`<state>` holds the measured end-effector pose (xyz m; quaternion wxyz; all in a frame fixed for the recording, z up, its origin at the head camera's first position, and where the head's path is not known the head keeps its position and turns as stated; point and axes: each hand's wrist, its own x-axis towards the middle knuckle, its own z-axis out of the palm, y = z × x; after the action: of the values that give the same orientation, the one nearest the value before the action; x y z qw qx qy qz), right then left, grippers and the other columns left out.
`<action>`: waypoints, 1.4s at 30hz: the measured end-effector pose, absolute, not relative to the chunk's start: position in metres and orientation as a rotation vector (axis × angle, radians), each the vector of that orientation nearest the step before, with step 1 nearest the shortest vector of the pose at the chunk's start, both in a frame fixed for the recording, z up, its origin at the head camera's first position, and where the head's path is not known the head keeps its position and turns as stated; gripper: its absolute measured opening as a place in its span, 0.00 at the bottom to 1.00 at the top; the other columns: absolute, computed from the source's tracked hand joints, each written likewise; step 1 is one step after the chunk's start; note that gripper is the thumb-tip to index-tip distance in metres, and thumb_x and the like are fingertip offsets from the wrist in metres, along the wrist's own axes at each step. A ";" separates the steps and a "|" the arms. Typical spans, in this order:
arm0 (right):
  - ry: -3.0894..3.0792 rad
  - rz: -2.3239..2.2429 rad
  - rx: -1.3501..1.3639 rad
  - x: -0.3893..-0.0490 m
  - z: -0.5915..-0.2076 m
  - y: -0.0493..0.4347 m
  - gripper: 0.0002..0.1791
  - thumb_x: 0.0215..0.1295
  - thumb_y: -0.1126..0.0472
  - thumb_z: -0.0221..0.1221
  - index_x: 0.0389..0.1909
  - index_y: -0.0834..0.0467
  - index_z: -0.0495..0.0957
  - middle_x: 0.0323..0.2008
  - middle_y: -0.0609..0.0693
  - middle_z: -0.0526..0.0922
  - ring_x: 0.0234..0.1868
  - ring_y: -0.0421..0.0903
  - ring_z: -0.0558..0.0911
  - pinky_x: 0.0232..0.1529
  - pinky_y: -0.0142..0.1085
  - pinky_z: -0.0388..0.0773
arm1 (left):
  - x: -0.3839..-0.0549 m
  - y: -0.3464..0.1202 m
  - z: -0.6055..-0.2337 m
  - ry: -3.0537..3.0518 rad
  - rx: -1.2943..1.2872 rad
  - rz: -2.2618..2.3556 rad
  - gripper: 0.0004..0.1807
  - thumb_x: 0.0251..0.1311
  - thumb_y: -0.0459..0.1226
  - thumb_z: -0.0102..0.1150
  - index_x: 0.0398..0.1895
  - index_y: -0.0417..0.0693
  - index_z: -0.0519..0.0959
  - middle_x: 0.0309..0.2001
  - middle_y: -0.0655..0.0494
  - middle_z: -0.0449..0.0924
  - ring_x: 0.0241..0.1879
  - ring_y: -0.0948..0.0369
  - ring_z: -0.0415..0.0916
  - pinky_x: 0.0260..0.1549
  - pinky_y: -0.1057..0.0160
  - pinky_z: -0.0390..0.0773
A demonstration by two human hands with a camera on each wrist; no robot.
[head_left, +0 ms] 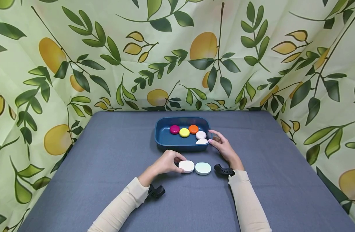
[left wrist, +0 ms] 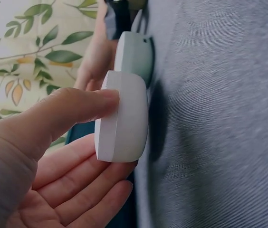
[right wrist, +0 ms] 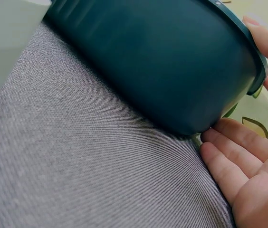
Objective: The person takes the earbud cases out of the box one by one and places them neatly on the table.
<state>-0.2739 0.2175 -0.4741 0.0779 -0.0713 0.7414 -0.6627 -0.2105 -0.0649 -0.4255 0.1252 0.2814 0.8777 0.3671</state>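
Observation:
My left hand (head_left: 167,162) pinches a white, rounded oval block (head_left: 186,166) between thumb and fingers. In the left wrist view the thumb (left wrist: 72,107) presses one face of the block, with the other fingers stretched out below. Right beside it, a pale mint block (head_left: 203,168) of the same shape rests on the table. My right hand (head_left: 225,148) lies against the right end of a dark blue bin (head_left: 177,147), thumb at the rim. Its fingers (right wrist: 229,159) extend loosely along the lower wall in the right wrist view.
Inside the bin lie a magenta piece (head_left: 174,129), a yellow piece (head_left: 184,132), an orange piece (head_left: 193,129), a pale pink piece (head_left: 201,135) and a white piece (head_left: 202,141) partly hidden by the front wall. A leaf-and-fruit curtain (head_left: 177,74) hangs behind the grey table (head_left: 122,141).

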 end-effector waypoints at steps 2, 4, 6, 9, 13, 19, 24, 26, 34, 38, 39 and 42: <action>2.225 -1.981 -0.213 -0.274 -0.474 0.218 0.32 0.70 0.59 0.55 0.71 0.56 0.57 0.74 0.63 0.55 0.72 0.60 0.60 0.74 0.57 0.56 | -0.211 -0.064 -0.429 2.557 0.822 1.054 0.21 0.42 0.35 0.76 0.43 0.39 0.85 0.42 0.47 0.88 0.39 0.58 0.84 0.45 0.60 0.84; 2.228 -1.979 -0.212 -0.274 -0.474 0.217 0.31 0.70 0.59 0.55 0.71 0.56 0.57 0.74 0.63 0.56 0.72 0.59 0.60 0.73 0.56 0.57 | -0.211 -0.063 -0.431 2.558 0.821 1.038 0.21 0.42 0.35 0.76 0.43 0.39 0.85 0.41 0.47 0.88 0.39 0.59 0.84 0.45 0.59 0.84; 2.235 -1.971 -0.209 -0.274 -0.474 0.217 0.31 0.70 0.59 0.55 0.71 0.55 0.57 0.73 0.63 0.57 0.71 0.57 0.62 0.72 0.52 0.60 | -0.211 -0.062 -0.433 2.560 0.816 1.031 0.21 0.42 0.35 0.76 0.43 0.39 0.85 0.41 0.47 0.88 0.39 0.59 0.83 0.45 0.59 0.84; 2.244 -1.963 -0.203 -0.274 -0.474 0.217 0.31 0.70 0.59 0.55 0.71 0.55 0.58 0.73 0.62 0.58 0.71 0.56 0.62 0.70 0.48 0.63 | -0.211 -0.061 -0.433 2.564 0.804 1.024 0.21 0.43 0.36 0.76 0.43 0.39 0.85 0.41 0.47 0.88 0.38 0.59 0.83 0.45 0.59 0.84; 2.246 -1.964 -0.207 -0.274 -0.474 0.218 0.31 0.70 0.59 0.55 0.71 0.55 0.57 0.73 0.63 0.57 0.71 0.57 0.62 0.71 0.51 0.61 | -0.211 -0.060 -0.432 2.561 0.798 1.015 0.22 0.43 0.36 0.76 0.44 0.39 0.84 0.42 0.48 0.88 0.39 0.59 0.83 0.46 0.59 0.84; 2.232 -1.977 -0.209 -0.274 -0.474 0.218 0.31 0.70 0.59 0.55 0.71 0.56 0.57 0.74 0.64 0.53 0.74 0.61 0.57 0.74 0.59 0.55 | -0.210 -0.062 -0.423 2.548 0.803 1.066 0.24 0.45 0.35 0.75 0.48 0.36 0.82 0.47 0.45 0.86 0.45 0.54 0.85 0.50 0.57 0.83; 2.233 -1.980 -0.208 -0.274 -0.474 0.219 0.31 0.70 0.59 0.55 0.71 0.56 0.57 0.74 0.64 0.54 0.74 0.61 0.57 0.73 0.58 0.56 | -0.215 -0.060 -0.410 2.564 0.820 1.104 0.23 0.49 0.36 0.72 0.50 0.36 0.81 0.47 0.44 0.86 0.47 0.53 0.84 0.52 0.57 0.82; 2.233 -1.980 -0.209 -0.274 -0.474 0.219 0.31 0.70 0.59 0.55 0.71 0.55 0.57 0.74 0.64 0.54 0.74 0.61 0.57 0.74 0.58 0.55 | -0.218 -0.058 -0.405 2.570 0.830 1.132 0.22 0.51 0.36 0.71 0.50 0.36 0.81 0.48 0.43 0.86 0.48 0.52 0.84 0.52 0.56 0.81; 2.225 -1.986 -0.200 -0.275 -0.476 0.218 0.31 0.70 0.59 0.55 0.71 0.55 0.58 0.74 0.63 0.55 0.73 0.60 0.58 0.74 0.58 0.55 | -0.232 -0.049 -0.394 2.597 0.856 1.236 0.19 0.53 0.34 0.69 0.49 0.37 0.82 0.47 0.44 0.86 0.47 0.53 0.84 0.53 0.58 0.81; 2.226 -1.986 -0.203 -0.276 -0.477 0.218 0.31 0.70 0.59 0.55 0.71 0.55 0.58 0.74 0.63 0.56 0.72 0.59 0.60 0.73 0.56 0.56 | -0.240 -0.044 -0.394 2.609 0.887 1.271 0.18 0.54 0.34 0.68 0.49 0.38 0.82 0.46 0.45 0.86 0.46 0.54 0.85 0.53 0.59 0.82; 2.226 -1.988 -0.205 -0.276 -0.477 0.218 0.31 0.70 0.59 0.55 0.71 0.55 0.58 0.74 0.63 0.56 0.72 0.59 0.60 0.73 0.56 0.57 | -0.243 -0.043 -0.393 2.611 0.895 1.282 0.18 0.54 0.34 0.68 0.48 0.38 0.82 0.46 0.44 0.86 0.46 0.54 0.85 0.53 0.59 0.82; 2.229 -1.985 -0.210 -0.276 -0.477 0.218 0.31 0.70 0.59 0.55 0.71 0.55 0.58 0.73 0.63 0.56 0.72 0.58 0.60 0.73 0.56 0.57 | -0.250 -0.038 -0.394 2.609 0.903 1.325 0.17 0.55 0.34 0.67 0.48 0.37 0.82 0.46 0.42 0.86 0.46 0.53 0.85 0.52 0.60 0.82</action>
<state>-0.2755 0.2178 -0.4767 0.0746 -0.0701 0.7429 -0.6616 -0.2499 -0.0377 -0.3937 0.0395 0.2947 0.8512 0.4324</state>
